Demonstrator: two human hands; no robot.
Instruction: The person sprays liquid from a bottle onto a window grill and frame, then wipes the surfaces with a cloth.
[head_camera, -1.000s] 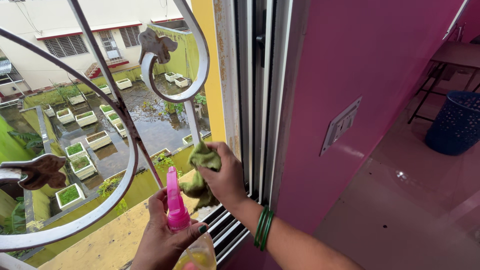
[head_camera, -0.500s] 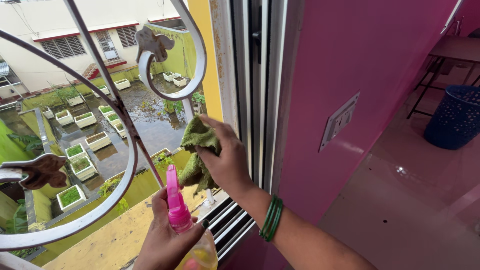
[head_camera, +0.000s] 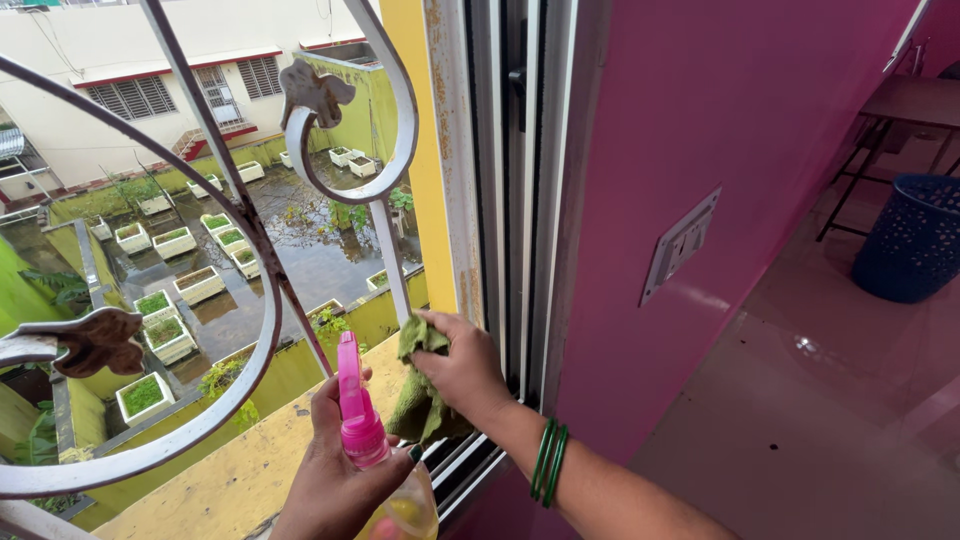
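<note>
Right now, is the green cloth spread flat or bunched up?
Bunched up: the green cloth hangs crumpled in the right hand, pressed against the window frame.

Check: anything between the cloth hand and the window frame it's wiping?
Nothing visible. The right hand presses the green cloth against the window frame. The left hand holds the spray bottle lower left, beside the cloth.

A curled white metal window grille (head_camera: 250, 300) is seen before a wet courtyard with white planter boxes (head_camera: 170, 290). A glossy pink wall (head_camera: 720, 100), a pale shiny floor (head_camera: 820, 420) and a dark blue perforated basket (head_camera: 915, 235) are shown.
</note>
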